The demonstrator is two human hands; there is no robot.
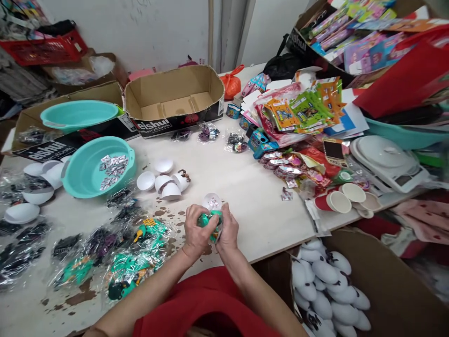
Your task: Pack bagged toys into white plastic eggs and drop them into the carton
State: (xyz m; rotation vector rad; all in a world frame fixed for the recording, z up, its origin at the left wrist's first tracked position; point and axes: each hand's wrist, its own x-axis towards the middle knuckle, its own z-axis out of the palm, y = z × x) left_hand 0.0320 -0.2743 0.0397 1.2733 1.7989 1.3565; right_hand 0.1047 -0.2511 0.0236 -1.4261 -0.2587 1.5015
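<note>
Both my hands meet over the near edge of the white table (245, 187). My left hand (195, 230) and my right hand (228, 229) are closed around a clear plastic capsule half (212, 202) with a bagged green toy (207, 221) pressed into it. Several white capsule halves (164, 180) lie just beyond my hands. Bagged green and dark toys (129, 262) are spread to my left.
A teal basin (84, 182) holding small silver packets (112, 168) sits at the left, and an open cardboard box (175, 98) behind it. Packaged toys (301, 112) pile up at the right near a white scale (386, 161). A box of closed white capsules (324, 285) stands below right.
</note>
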